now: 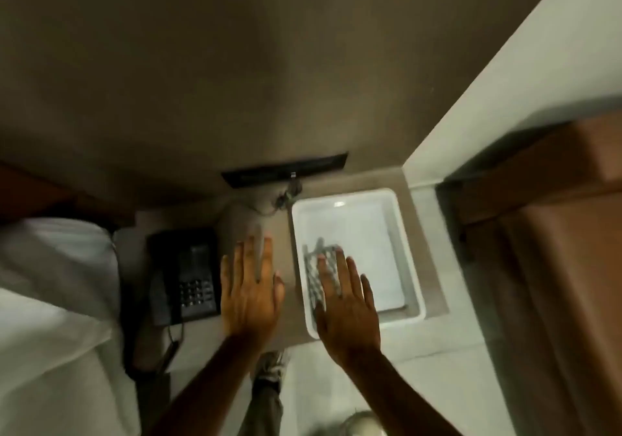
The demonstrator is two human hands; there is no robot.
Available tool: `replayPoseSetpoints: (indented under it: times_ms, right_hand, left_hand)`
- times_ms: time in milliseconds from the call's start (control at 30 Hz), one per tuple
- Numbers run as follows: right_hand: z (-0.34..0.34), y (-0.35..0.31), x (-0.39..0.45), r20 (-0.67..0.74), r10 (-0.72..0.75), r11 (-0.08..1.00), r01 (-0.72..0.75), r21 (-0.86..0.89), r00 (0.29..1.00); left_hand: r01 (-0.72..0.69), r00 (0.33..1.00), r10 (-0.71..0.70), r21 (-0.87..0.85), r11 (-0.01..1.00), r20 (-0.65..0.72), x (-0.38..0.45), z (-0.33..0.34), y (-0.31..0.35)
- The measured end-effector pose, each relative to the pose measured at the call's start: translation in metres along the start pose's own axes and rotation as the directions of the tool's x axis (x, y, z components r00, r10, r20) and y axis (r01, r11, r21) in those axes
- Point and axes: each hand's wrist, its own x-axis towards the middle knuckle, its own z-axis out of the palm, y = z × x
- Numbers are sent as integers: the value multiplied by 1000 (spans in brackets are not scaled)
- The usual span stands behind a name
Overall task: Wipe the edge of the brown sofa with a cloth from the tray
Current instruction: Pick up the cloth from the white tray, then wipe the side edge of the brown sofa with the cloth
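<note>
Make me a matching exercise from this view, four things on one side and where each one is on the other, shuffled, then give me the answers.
Things:
1. cloth
2. telephone
3. left hand
4. brown sofa

Places:
A. far right of the view, beside the small table
B. flat and open between the telephone and the tray
C. in the white tray, partly under the right hand
D. left part of the small table

Pairs: 1-C, 2-D, 3-B, 4-A
</note>
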Motion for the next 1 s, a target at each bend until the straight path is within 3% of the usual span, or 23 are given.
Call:
replayPoseSetpoints:
  times_ms: [133, 267, 500, 667, 833, 1000]
  right_hand:
    - [63, 25, 57, -44, 59, 998, -60, -12, 997]
    - [95, 35, 68, 0, 35, 999, -35, -30, 999]
    - [93, 40, 73, 40, 47, 999, -46, -15, 998]
    - [69, 40, 75, 21, 94, 990, -96, 100, 995]
    - [5, 65, 36, -176, 289, 937, -241, 253, 941]
    - [-53, 146, -53, -351, 527, 812, -338, 475, 774]
  left_hand:
    - [108, 990, -106, -16, 994, 88, 30, 86, -24]
    - [59, 985, -49, -52, 997, 168, 35, 130, -24]
    - [32, 982, -29, -12, 999, 185, 40, 125, -23]
    - [3, 989, -11, 53, 999, 149, 50, 90, -27]
    - [-221, 975, 221, 143, 965, 15, 63, 42, 23]
    - [-544, 833, 553, 193, 816, 12, 61, -8, 173]
